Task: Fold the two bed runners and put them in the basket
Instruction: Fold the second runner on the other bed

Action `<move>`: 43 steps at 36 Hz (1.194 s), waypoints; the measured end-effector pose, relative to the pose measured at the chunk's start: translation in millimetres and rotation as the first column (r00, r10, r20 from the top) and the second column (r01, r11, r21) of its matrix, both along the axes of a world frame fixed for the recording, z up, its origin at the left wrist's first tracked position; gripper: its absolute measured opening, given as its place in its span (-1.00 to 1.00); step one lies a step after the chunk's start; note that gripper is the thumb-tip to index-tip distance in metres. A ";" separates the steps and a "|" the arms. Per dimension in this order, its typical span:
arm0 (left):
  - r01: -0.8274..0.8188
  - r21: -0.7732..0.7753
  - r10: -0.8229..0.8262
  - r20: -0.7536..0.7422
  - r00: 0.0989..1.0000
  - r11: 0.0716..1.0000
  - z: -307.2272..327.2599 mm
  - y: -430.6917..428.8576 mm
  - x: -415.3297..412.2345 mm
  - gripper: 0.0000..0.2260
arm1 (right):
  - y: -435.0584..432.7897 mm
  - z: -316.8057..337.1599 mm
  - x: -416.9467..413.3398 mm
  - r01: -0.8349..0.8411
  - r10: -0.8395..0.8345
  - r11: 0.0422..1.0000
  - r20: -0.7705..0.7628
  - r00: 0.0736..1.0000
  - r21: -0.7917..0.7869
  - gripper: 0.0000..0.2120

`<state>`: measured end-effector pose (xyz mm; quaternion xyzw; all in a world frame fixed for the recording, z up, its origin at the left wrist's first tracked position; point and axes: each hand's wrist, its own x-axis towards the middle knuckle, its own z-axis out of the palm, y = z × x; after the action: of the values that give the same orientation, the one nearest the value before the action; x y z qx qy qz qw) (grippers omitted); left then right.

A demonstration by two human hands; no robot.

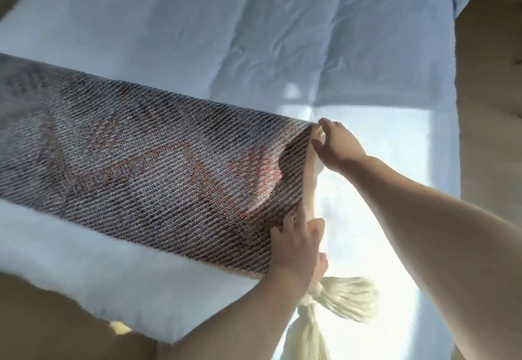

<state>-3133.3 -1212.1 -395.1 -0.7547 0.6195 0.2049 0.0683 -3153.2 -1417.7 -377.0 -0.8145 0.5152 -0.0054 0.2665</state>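
Observation:
A woven brown-and-grey bed runner (147, 161) with a faint red zigzag pattern lies across the white bed from the left edge to the middle. Its right end has a cream lining and cream tassels (347, 297) hanging near the bed's front edge. My right hand (336, 144) pinches the far corner of that end. My left hand (296, 249) grips the near corner, fingers on top of the weave. The end is lifted slightly off the bed. Only one runner is in view and no basket is visible.
The white duvet (254, 34) covers the bed, with bright sunlight on its right part. Tan floor (491, 105) shows along the right side and at the bottom left. The bed's front edge runs diagonally at the lower left.

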 end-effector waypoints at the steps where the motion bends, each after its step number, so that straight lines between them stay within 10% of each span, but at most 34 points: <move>1: -0.040 0.007 0.040 0.016 0.999 0.999 -0.1 -1.6 -5.6 -0.57 | -3.7 -2.3 1.9 -0.027 0.027 1.000 0.012 1.000 0.008 -0.63; 6: -0.189 0.037 0.186 0.073 0.980 0.981 3.1 4.9 -24.7 -0.60 | -16.4 -11.8 8.2 -0.079 0.078 0.997 0.032 0.996 0.012 -0.59; 10: -0.230 0.214 0.230 0.026 0.973 0.949 15.5 2.4 -30.2 -0.09 | -25.5 -11.8 17.0 -0.061 0.061 0.998 0.030 0.998 0.001 -0.71; 16: -0.322 0.238 0.327 0.019 0.945 0.917 41.1 23.5 -32.9 -0.65 | -32.7 5.2 25.0 -0.055 0.055 0.998 0.028 0.998 0.022 -0.88; 43: -0.345 -0.224 0.358 0.018 0.934 0.911 300.6 134.4 74.9 -0.61 | 10.8 282.4 52.9 -0.152 0.154 0.988 0.179 0.972 -0.025 -0.81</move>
<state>-3058.4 -1077.7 -94.5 -0.8624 0.4899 0.1227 -0.0346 -3100.3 -1406.9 -94.7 -0.8495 0.4244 -0.0614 0.3073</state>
